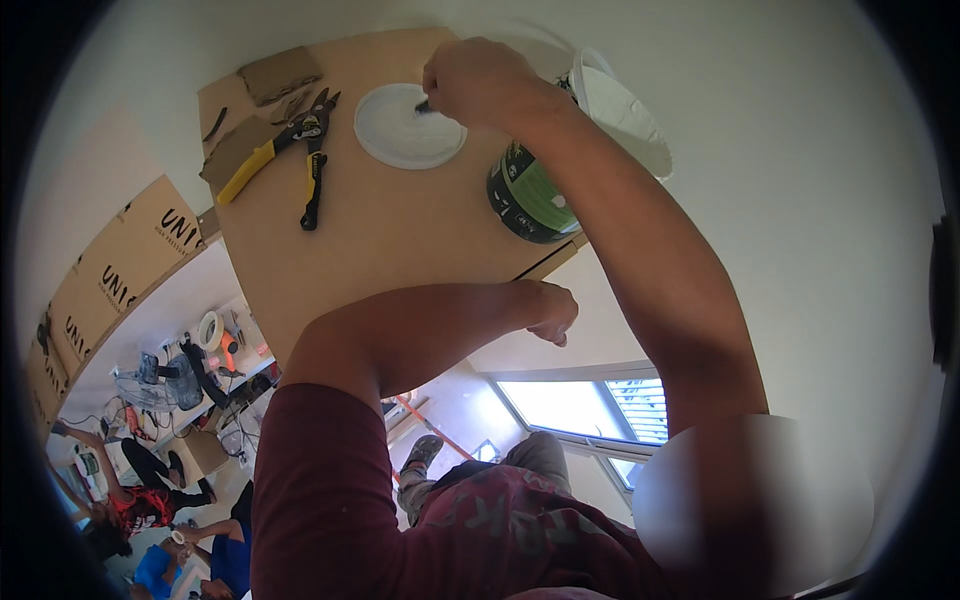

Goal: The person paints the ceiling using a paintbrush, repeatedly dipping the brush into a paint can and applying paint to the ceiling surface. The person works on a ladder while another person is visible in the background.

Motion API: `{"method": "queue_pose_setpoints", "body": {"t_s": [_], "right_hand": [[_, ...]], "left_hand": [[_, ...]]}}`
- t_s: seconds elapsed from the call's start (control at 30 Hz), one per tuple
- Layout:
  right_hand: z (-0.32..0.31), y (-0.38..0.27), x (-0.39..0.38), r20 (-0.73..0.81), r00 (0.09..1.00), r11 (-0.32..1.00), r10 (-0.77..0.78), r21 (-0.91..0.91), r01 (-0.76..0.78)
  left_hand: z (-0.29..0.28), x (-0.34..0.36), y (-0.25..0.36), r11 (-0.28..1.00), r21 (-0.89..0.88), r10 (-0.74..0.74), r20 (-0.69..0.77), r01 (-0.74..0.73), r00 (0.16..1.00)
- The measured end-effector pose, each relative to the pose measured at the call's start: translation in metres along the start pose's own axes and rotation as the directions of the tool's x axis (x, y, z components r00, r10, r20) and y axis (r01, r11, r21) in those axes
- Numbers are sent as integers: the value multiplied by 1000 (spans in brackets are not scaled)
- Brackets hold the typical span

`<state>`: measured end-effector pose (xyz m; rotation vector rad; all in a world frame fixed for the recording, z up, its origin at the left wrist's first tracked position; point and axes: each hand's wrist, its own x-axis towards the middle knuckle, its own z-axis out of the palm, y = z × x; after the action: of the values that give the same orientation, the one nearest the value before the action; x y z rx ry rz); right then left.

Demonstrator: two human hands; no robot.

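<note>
My right hand point(478, 82) is closed round a small dark tool point(424, 106), perhaps a brush, whose tip is at a round white lid point(405, 140) smeared with white on the brown board point(280, 265). Beside my right forearm stands a green-labelled bucket point(525, 195), partly hidden by the arm, with a white rim and white inside behind it. My left hand point(550, 312) hangs at the board's near right edge, fingers curled, with nothing visible in them. Yellow-and-black snips point(314, 135) lie left of the lid, near cardboard scraps point(278, 70).
Printed cardboard point(120, 265) runs along the left. Below it are a cluttered shelf with a fan point(180, 385) and several people at lower left, one in red point(140, 508), others in blue point(228, 555). A white wall point(820, 260) rises at right; a window point(560, 405) shows below the board.
</note>
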<state>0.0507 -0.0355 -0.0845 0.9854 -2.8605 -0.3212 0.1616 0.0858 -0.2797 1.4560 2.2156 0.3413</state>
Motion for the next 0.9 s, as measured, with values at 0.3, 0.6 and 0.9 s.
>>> {"method": "queue_pose_setpoints", "body": {"t_s": [0.3, 0.6, 0.9], "right_hand": [[-22, 3, -20, -76, 987, 978, 143, 164, -129], [3, 34, -79, -319, 766, 570, 558, 818, -74], [-59, 3, -185, -258, 785, -167, 563, 895, 413]], "left_hand": [[-7, -6, -3, 1000, 7, -11, 21, 10, 1000], [-4, 14, 12, 987, -105, 122, -43, -126, 992], [-37, -45, 26, 963, 10, 243, -455, -268, 857]]}}
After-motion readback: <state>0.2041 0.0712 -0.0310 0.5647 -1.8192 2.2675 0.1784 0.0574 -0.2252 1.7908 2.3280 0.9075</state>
